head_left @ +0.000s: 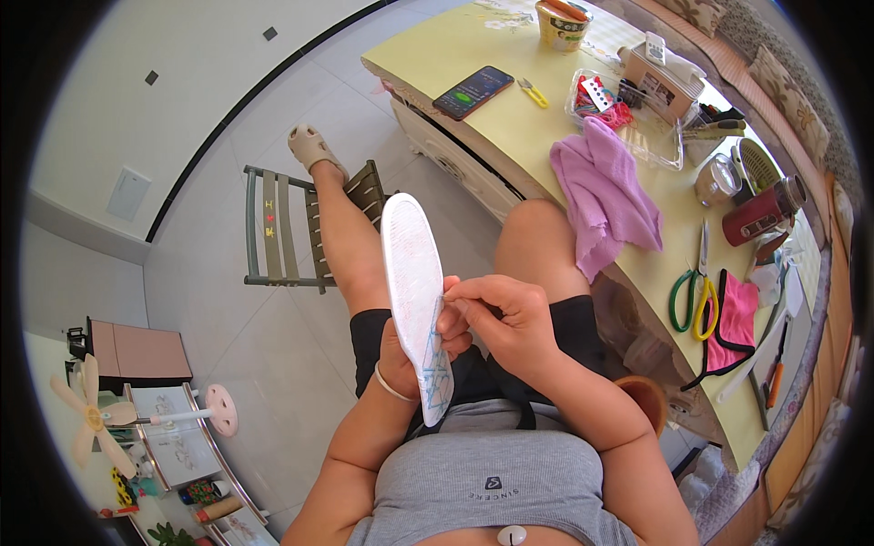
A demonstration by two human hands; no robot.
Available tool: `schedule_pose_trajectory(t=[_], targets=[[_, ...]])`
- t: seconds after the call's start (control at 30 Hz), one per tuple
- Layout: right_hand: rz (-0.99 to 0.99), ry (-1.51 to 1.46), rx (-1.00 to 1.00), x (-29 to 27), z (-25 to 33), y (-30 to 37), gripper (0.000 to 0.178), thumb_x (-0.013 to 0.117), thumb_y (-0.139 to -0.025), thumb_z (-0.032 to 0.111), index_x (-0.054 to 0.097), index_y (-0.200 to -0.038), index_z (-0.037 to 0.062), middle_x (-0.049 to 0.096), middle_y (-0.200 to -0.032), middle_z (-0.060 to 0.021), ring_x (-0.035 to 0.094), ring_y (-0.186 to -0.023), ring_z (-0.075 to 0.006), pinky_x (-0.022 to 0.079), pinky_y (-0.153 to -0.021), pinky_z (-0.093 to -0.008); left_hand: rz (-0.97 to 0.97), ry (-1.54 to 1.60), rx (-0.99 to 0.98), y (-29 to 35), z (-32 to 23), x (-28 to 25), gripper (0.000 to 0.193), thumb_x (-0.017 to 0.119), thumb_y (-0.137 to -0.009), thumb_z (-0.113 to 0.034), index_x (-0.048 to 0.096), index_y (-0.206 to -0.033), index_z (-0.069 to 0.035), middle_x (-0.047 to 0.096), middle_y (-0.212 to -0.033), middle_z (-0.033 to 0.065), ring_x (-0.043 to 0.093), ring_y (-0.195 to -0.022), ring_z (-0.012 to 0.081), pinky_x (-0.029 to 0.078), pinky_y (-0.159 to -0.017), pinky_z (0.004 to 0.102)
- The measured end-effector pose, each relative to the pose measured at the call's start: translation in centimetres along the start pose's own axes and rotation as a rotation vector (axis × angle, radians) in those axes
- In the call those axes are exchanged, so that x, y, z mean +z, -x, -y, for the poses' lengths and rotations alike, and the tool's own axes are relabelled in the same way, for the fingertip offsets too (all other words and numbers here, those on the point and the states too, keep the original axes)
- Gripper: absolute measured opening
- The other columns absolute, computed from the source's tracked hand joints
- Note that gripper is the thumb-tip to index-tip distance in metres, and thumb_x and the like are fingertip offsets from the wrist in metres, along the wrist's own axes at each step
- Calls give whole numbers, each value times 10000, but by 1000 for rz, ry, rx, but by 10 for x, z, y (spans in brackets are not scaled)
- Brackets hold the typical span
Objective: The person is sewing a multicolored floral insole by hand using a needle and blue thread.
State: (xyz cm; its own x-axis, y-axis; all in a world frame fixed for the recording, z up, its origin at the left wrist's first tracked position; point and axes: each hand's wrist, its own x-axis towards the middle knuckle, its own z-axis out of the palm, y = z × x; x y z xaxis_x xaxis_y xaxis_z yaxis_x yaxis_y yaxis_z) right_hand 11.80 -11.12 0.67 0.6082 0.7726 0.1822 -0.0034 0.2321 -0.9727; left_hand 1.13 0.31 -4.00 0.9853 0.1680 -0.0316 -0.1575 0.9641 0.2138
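Held the white insole [415,296] over the lap [578,335] in the grip of the left hand [452,335]; pinched narrowly near its edge with the right hand [512,318], couldn't tell on what; probably needed steady bracing.

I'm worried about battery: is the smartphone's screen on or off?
On: the smartphone on the yellow-topped table shows a bright green patch and pale text against a dark background.

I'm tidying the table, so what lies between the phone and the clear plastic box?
A small yellow-handled tool lies between the phone and the clear plastic box, as the head view shows.
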Motion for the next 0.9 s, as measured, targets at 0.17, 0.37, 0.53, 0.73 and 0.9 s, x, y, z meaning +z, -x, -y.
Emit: schedule_pose_trajectory(t=[0.17, 0.37, 0.53, 0.73, 0.9], targets=[[-4, 117, -88, -1, -3, -1, 82, 570, -885, -48, 647, -910, -63, 676, -793, -100, 681, -686, -150, 559, -596, -260, -60, -44, 1, 1, 0, 2, 418, 497, -898, -189, 565, -1265, -1, 538, -746, 57, 403, -651, 137, 327, -566, 247], [42, 153, -30, -13, -10, -1, 94, 623, -851, -35, 648, -942, -38, 682, -840, -71, 651, -765, -133, 529, -682, -257, -207, -321, 142, 3, -7, 4, 243, 596, -856, 54, 648, -1093, 39, 680, -1062, 164, 665, -962, 214, 523, -894, 316], [-16, -129, 87, -18, -24, 1, 197, 657, -822, -34, 631, -1017, -30, 683, -931, -54, 634, -856, -114, 525, -755, -268, -296, -432, 225, 3, -4, 16, 246, 597, -844, 77, 637, -1086, 56, 687, -1021, 167, 671, -904, 200, 536, -841, 307], [-131, -162, 138, -18, -37, 0, 243, 629, -853, -9, 588, -1093, -22, 663, -995, -54, 621, -891, -112, 519, -770, -260, -347, -524, 290, 2, 3, 17, 267, 606, -829, 96, 606, -1096, 76, 686, -930, 153, 664, -810, 164, 544, -780, 275], [-560, 136, -186, -40, -47, -8, 105, 597, -883, 3, 617, -985, -12, 635, -901, -47, 570, -817, -105, 456, -720, -252, -416, -750, 434, 0, 3, 15, 245, 619, -829, 86, 592, -1072, 69, 677, -871, 113, 639, -760, 115, 526, -729, 244]])
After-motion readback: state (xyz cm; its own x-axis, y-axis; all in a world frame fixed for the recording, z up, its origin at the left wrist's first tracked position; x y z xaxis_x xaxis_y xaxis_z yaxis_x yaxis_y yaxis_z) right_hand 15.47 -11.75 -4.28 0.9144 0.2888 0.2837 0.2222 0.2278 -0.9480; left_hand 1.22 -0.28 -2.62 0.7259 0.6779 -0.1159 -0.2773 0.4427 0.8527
